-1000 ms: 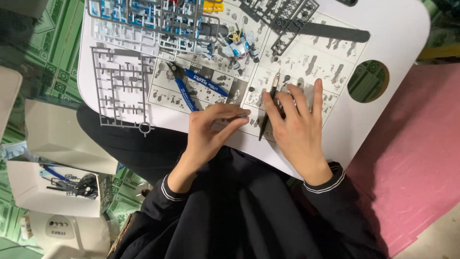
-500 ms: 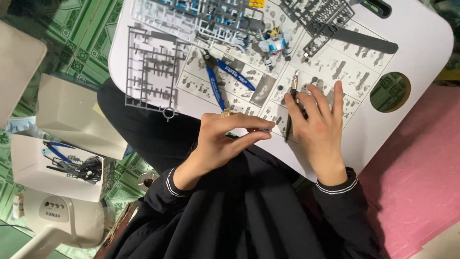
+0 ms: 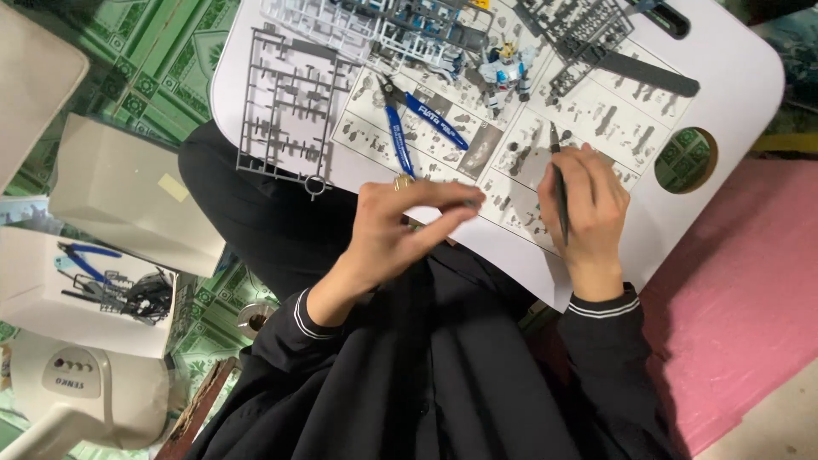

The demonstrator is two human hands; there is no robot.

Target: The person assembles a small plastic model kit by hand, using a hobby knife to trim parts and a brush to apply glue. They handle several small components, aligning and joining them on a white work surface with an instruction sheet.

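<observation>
My left hand (image 3: 396, 234) hovers over the near edge of the white lap table (image 3: 733, 94), thumb and forefinger pinched on a small grey piece (image 3: 471, 203). My right hand (image 3: 590, 204) rests on the printed instruction sheet (image 3: 596, 119), with its fingers closed over a thin black tool (image 3: 558, 183) that points away from me. The two hands are about a hand's width apart. Past the left fingertips lie blue-handled nippers (image 3: 400, 128).
A grey parts frame (image 3: 285, 111), a small white-and-blue robot figure (image 3: 504, 68), a dark parts frame (image 3: 579, 30) and a black strip (image 3: 643, 72) lie on the table. A white box of tools (image 3: 38, 290) and a white appliance (image 3: 77, 392) sit on the floor to the left. A pink mat (image 3: 741, 281) lies to the right.
My right hand's spread fingers have drawn together over the black tool. The left hand stays pinched, and the view has shifted so the table sits further right.
</observation>
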